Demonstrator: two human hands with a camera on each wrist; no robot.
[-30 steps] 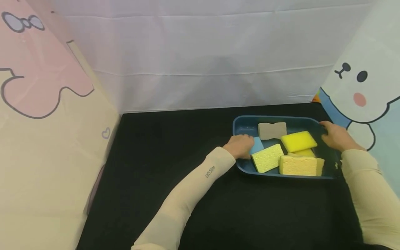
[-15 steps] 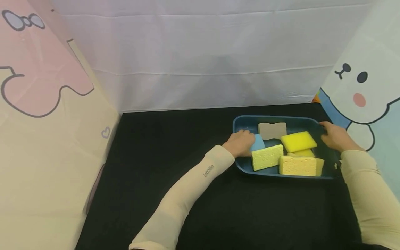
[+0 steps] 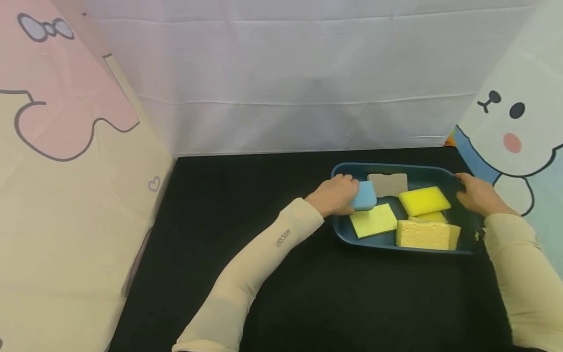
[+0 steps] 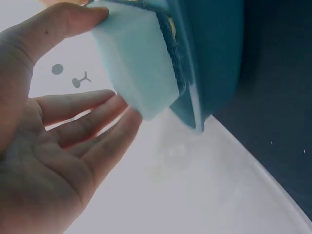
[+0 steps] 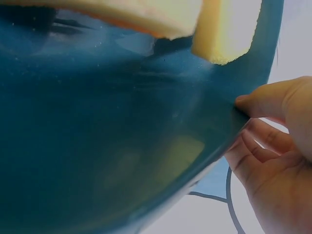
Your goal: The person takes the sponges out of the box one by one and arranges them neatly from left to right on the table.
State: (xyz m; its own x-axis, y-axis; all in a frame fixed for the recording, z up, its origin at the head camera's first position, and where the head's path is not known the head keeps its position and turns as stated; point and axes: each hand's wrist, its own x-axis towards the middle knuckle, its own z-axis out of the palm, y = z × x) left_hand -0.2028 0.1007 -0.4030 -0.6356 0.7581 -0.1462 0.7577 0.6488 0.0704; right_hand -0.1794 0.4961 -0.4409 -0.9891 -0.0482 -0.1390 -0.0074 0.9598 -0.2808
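My left hand (image 3: 336,195) grips a light blue sponge (image 3: 364,196) at the left end of a dark blue tray (image 3: 387,166). In the left wrist view the thumb and fingertips pinch the sponge (image 4: 139,61), which has a dark scouring layer on its far side. My right hand (image 3: 479,195) pinches the tray's right rim, thumb inside and fingers beneath, as the right wrist view shows. A flat pale yellow-green sponge (image 3: 374,221) lies just below the blue one. Also in the tray are a grey-beige sponge (image 3: 387,184), a bright yellow sponge (image 3: 424,200) and a thick yellow sponge (image 3: 422,234).
The tray stands on a black tabletop (image 3: 246,195), toward its right side. Behind rises a white cloth backdrop (image 3: 281,73). Printed panels flank it, a pink and cream one (image 3: 66,195) on the left and a bear-printed one (image 3: 523,132) on the right.
My left hand has lifted the blue sponge up and showing more of it. The yellow-green sponge beside it tipped up, then settled flat. My right hand has stayed on the rim.
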